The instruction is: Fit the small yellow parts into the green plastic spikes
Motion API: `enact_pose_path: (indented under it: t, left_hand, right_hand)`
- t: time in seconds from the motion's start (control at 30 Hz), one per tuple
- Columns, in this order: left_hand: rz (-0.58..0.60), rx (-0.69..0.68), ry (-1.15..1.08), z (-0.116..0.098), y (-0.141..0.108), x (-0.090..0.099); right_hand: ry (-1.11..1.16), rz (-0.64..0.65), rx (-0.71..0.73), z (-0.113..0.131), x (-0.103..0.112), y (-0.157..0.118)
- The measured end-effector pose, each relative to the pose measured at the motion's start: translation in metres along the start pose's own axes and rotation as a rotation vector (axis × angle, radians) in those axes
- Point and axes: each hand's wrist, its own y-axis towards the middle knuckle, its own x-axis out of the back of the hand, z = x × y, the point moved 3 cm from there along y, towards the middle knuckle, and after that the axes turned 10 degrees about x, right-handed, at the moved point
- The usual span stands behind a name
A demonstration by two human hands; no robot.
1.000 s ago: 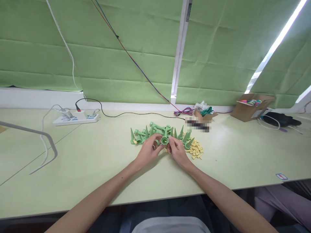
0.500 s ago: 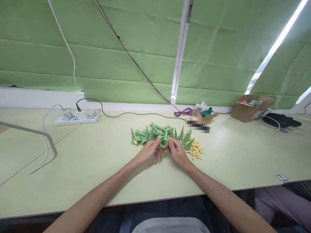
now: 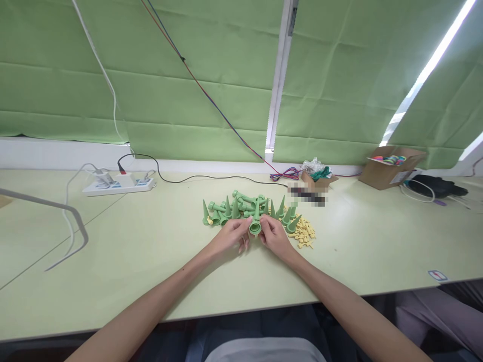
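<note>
A hollow green plastic spike (image 3: pixel 255 228) is held between my two hands, its round open end facing me and its tip pointing away. My left hand (image 3: pixel 233 235) grips its left side with the thumb on top; the other fingers curl below. On the right side, the thumb and fingers of my right hand (image 3: pixel 275 236) pinch the rim. Just beyond lies a pile of similar green spikes (image 3: pixel 245 201), some standing point up and some lying down. Small yellow plastic pieces (image 3: pixel 304 231) are heaped to the right of my right hand.
On the pale table (image 3: pixel 132 261), a white power strip (image 3: pixel 118 187) lies at the back left. A grey curved bar (image 3: pixel 75 213) stands at the far left. Cardboard boxes (image 3: pixel 390 168) and a black bag (image 3: pixel 437 186) are at the back right. Another person's leg (image 3: pixel 426 314) shows lower right.
The spike's open end has tipped slightly downward, and my left fingers have shifted a little around it. The pile and the yellow pieces look the same.
</note>
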Motion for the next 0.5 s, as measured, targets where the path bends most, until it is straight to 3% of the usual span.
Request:
enact_pose_path:
  t: [0.23,0.5]
  left_hand:
    - [-0.087,-0.115,0.179,-0.003,-0.005,0.001]
    - [-0.174,-0.257,0.374,-0.007,-0.006,0.000]
  right_hand:
    - [0.020,0.029,-0.021,-0.001,0.001,0.001]
    - [-0.127,0.018,-0.008,-0.010,0.003,0.003]
